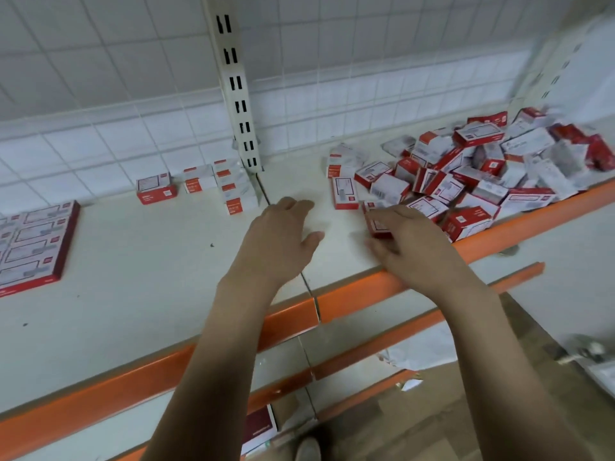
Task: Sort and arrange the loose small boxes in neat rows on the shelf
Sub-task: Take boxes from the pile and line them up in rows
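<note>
On the shelf [139, 261] in front of me, most of the job is not done yet. A big pile [482, 174] of red and white boxes lies in a heap on the right side, tipped every which way, some on top of others. My right hand [409, 241] is at the near edge of that pile, and its grip is closed on one box [377, 224]. I hold it low, just over the shelf. My left hand [283, 237] floats beside it with a wide, loose grip and holds nothing.

Some work is finished. By the post [238, 94] at the back stands a short row [234, 188] of boxes, one behind the other, with two more boxes [176, 188] just left of it. Far to the left, a flat block [31, 241] of boxes sits packed tight and tidy.

I think I am only a small way in. The pile is much bigger than the neat part, so many more boxes must be picked up and lined up. The middle of the shelf has room for new rows.
</note>
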Motion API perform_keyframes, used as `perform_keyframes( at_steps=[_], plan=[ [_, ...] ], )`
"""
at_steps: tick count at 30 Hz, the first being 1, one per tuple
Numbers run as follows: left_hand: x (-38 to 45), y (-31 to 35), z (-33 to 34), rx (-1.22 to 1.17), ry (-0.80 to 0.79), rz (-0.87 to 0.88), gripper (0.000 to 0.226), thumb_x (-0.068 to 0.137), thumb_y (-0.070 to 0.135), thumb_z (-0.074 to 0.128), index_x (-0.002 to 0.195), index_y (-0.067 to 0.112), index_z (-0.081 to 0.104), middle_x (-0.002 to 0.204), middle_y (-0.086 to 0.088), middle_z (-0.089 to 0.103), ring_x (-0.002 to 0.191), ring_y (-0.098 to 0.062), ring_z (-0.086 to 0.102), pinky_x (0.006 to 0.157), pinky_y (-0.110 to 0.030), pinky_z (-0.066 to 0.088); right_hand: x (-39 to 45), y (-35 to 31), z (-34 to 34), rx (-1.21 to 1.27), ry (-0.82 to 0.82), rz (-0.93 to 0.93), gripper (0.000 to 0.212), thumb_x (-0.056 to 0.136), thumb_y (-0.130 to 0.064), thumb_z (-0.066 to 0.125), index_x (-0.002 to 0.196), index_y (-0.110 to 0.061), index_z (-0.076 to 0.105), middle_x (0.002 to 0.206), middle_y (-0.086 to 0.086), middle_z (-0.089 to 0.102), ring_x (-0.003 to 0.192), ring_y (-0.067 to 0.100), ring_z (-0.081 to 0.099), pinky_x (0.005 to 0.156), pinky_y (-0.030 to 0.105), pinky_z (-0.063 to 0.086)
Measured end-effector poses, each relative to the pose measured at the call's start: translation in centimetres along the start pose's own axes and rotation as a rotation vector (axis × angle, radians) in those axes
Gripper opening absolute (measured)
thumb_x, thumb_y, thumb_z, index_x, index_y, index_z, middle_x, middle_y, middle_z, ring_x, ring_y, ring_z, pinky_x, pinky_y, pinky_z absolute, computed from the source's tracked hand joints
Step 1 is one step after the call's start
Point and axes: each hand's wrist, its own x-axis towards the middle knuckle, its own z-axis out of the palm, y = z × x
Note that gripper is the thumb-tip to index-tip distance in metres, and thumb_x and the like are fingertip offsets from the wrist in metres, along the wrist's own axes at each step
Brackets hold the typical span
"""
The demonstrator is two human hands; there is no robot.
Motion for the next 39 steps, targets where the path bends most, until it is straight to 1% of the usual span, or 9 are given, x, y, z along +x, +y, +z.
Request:
perform_keyframes(
  at_steps=[8, 13, 19, 22, 25, 27, 32, 37, 39],
  plan=[
    [9.1, 0.4, 1.8, 0.049, -0.201, 0.14, 0.065, 0.083, 0.04, 0.063, 0.139, 0.016, 0.039, 0.133, -0.008, 0.041, 0.123, -0.026, 0.04, 0.102, -0.039, 0.036, 0.1, 2.3, -0.9, -0.036, 0.061, 0.058, 0.044, 0.088, -0.022, 0.057, 0.131, -0.013, 0.048, 0.121, 0.006, 0.052, 0.112, 0.026, 0.049, 0.088, 0.035, 0.044],
    [11.9, 0.8, 2.3, 0.149, -0.24, 0.169, 0.074, 0.079, 0.051, 0.065, 0.137, 0.015, 0.037, 0.136, -0.009, 0.038, 0.124, -0.028, 0.037, 0.101, -0.041, 0.035, -0.4, 2.9, -1.1, -0.045, 0.087, 0.085, 0.049, 0.088, -0.023, 0.058, 0.135, -0.016, 0.046, 0.124, 0.005, 0.053, 0.112, 0.026, 0.05, 0.091, 0.038, 0.044],
    [12.7, 1.0, 2.6, 0.109, -0.295, 0.162, 0.073, 0.08, 0.048, 0.065, 0.138, 0.015, 0.037, 0.139, -0.01, 0.039, 0.127, -0.027, 0.037, 0.103, -0.038, 0.033, -0.4, 3.4, -1.1, -0.034, 0.093, 0.096, 0.047, 0.089, -0.024, 0.057, 0.134, -0.014, 0.046, 0.124, 0.004, 0.053, 0.113, 0.022, 0.048, 0.091, 0.032, 0.042],
    [12.0, 1.1, 2.4, 0.09, -0.266, 0.121, 0.074, 0.075, 0.05, 0.07, 0.134, 0.015, 0.041, 0.133, -0.008, 0.039, 0.12, -0.027, 0.042, 0.094, -0.036, 0.036, -0.1, 3.5, -0.9, -0.039, 0.076, 0.085, 0.046, 0.09, -0.025, 0.056, 0.134, -0.015, 0.046, 0.123, 0.003, 0.053, 0.112, 0.022, 0.048, 0.09, 0.03, 0.041],
    [10.8, 0.8, 1.6, 0.012, -0.181, 0.106, 0.075, 0.069, 0.047, 0.076, 0.131, 0.019, 0.045, 0.11, -0.002, 0.037, 0.095, -0.022, 0.047, 0.077, -0.029, 0.038, 0.6, 3.3, -0.8, -0.052, 0.053, 0.051, 0.037, 0.09, -0.027, 0.054, 0.124, -0.014, 0.052, 0.115, 0.005, 0.054, 0.106, 0.024, 0.05, 0.085, 0.033, 0.044],
    [9.7, 0.7, 0.7, -0.036, -0.127, 0.1, 0.078, 0.068, 0.044, 0.077, 0.134, 0.019, 0.043, 0.103, 0.001, 0.032, 0.09, -0.017, 0.044, 0.073, -0.026, 0.036, 1.4, 3.1, -0.9, -0.053, 0.045, 0.033, 0.032, 0.092, -0.029, 0.052, 0.119, -0.013, 0.054, 0.107, 0.005, 0.054, 0.102, 0.025, 0.052, 0.082, 0.037, 0.045],
    [6.0, 0.4, -0.9, -0.108, 0.005, 0.095, 0.079, 0.069, 0.04, 0.078, 0.133, 0.013, 0.041, 0.111, 0.003, 0.031, 0.096, -0.012, 0.044, 0.077, -0.023, 0.04, 3.8, 2.7, -1.2, -0.098, -0.037, 0.008, 0.047, 0.093, -0.027, 0.05, 0.138, -0.016, 0.042, 0.118, 0.007, 0.052, 0.112, 0.023, 0.048, 0.088, 0.033, 0.042],
    [1.7, 0.1, -1.4, -0.195, 0.064, 0.101, 0.076, 0.072, 0.034, 0.076, 0.135, 0.015, 0.039, 0.123, 0.003, 0.037, 0.106, -0.01, 0.044, 0.081, -0.015, 0.032, 6.0, 3.3, -2.1, -0.161, -0.144, -0.041, 0.026, 0.09, -0.022, 0.053, 0.113, -0.011, 0.056, 0.089, -0.001, 0.047, 0.079, 0.013, 0.043, 0.068, 0.025, 0.032],
    [0.5, -0.1, -1.3, -0.203, 0.079, 0.087, 0.077, 0.072, 0.033, 0.075, 0.137, 0.015, 0.037, 0.128, 0.003, 0.039, 0.112, -0.013, 0.045, 0.083, -0.015, 0.032, 6.4, 3.5, -2.4, -0.151, -0.193, -0.068, 0.031, 0.088, -0.03, 0.056, 0.111, -0.009, 0.057, 0.084, -0.006, 0.047, 0.075, 0.009, 0.044, 0.063, 0.023, 0.031]
  ],
)
